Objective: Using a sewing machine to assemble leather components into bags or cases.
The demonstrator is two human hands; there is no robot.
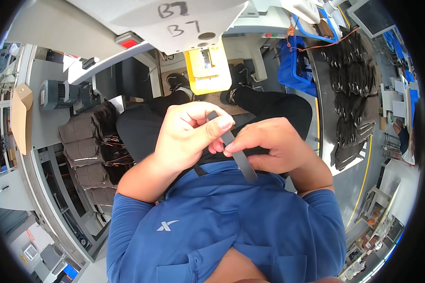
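Observation:
A flat dark grey strip (243, 162) slants between my two hands in front of my blue shirt. My left hand (189, 132) pinches its upper end between thumb and fingers. Lower down, my right hand (271, 144) grips the strip's edge near its middle, thumb and index finger closed on it. The strip's lower end hangs free past my right fingers. Whether it is fabric or a stiffer band I cannot tell. Just beyond my hands stands a white machine (174, 23) with a yellow plate (208, 85) under its head.
Stacks of dark folded fabric pieces (92, 148) lie at my left. More dark pieces (352, 101) are piled on a long bench at my right. A blue bin (295, 68) sits at the front right, and a grey motor (59, 94) is mounted at the far left.

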